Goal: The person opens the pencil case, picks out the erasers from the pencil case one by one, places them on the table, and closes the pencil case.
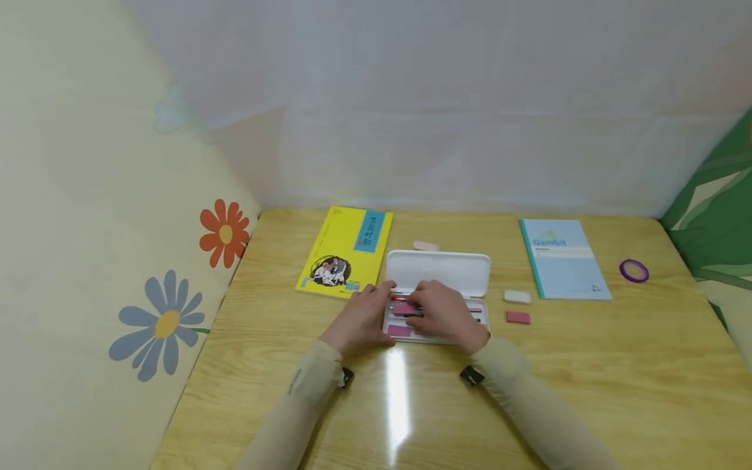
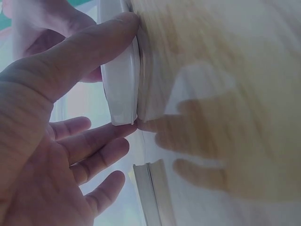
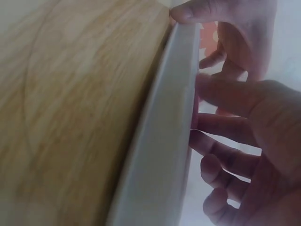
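Note:
A white pencil case (image 1: pixel 437 271) lies on the table with its lid raised at the back. My left hand (image 1: pixel 365 318) grips its left end, the thumb along the front side and a finger against the end, as the left wrist view shows. My right hand (image 1: pixel 444 313) reaches into the case from the right. Its thumb and fingers pinch a pink eraser (image 1: pixel 402 308), partly hidden by the fingertips. Nearer the front, another pink eraser (image 1: pixel 399 331) lies inside the case. A red pen (image 1: pixel 401 298) runs along the back of the case; the other contents are largely covered.
Left of the case lies a yellow book (image 1: pixel 343 251), and farther right a light-blue notebook (image 1: pixel 566 261). A white eraser (image 1: pixel 517 297) and a pink-red eraser (image 1: pixel 517 318) sit right of the case. A pale pink piece (image 1: pixel 425 246) lies behind the lid. A purple ring (image 1: pixel 634 271) is far right.

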The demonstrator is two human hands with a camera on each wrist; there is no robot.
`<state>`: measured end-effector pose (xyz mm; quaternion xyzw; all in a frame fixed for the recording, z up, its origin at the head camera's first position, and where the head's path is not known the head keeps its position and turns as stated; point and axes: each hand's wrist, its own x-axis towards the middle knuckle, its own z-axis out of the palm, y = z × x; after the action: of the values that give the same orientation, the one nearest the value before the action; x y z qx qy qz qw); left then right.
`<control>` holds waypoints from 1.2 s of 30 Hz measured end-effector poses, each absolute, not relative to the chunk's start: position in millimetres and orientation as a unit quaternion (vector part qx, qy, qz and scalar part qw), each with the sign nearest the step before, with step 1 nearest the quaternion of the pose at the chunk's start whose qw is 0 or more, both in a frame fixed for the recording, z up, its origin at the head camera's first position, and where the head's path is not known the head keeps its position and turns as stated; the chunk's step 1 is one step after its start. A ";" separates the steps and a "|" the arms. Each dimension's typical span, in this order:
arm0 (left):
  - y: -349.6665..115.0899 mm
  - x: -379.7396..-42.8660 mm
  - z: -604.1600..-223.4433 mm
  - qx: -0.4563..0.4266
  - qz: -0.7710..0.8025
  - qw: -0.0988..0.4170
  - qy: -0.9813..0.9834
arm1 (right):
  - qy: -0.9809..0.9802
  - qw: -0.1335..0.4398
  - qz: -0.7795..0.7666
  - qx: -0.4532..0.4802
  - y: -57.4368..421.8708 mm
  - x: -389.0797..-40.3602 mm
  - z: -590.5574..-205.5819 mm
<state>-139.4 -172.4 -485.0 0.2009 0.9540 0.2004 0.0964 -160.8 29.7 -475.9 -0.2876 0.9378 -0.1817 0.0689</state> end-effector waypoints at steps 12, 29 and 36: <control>-170.8 -140.6 -485.0 0.201 0.201 0.098 0.954 | 0.940 0.048 -0.178 -0.286 25.5 -165.0 -482.1; -174.8 -138.2 -486.9 0.222 0.191 0.076 0.953 | 0.933 0.062 -0.159 -0.318 24.8 -168.9 -480.3; -173.5 -139.0 -485.3 0.221 0.189 0.081 0.953 | 0.932 0.064 -0.152 -0.323 25.4 -171.1 -478.7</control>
<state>-139.0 -173.5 -485.3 0.2207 0.9534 0.1892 0.0807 -171.1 25.4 -478.7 -0.3230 0.9319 -0.1520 0.0637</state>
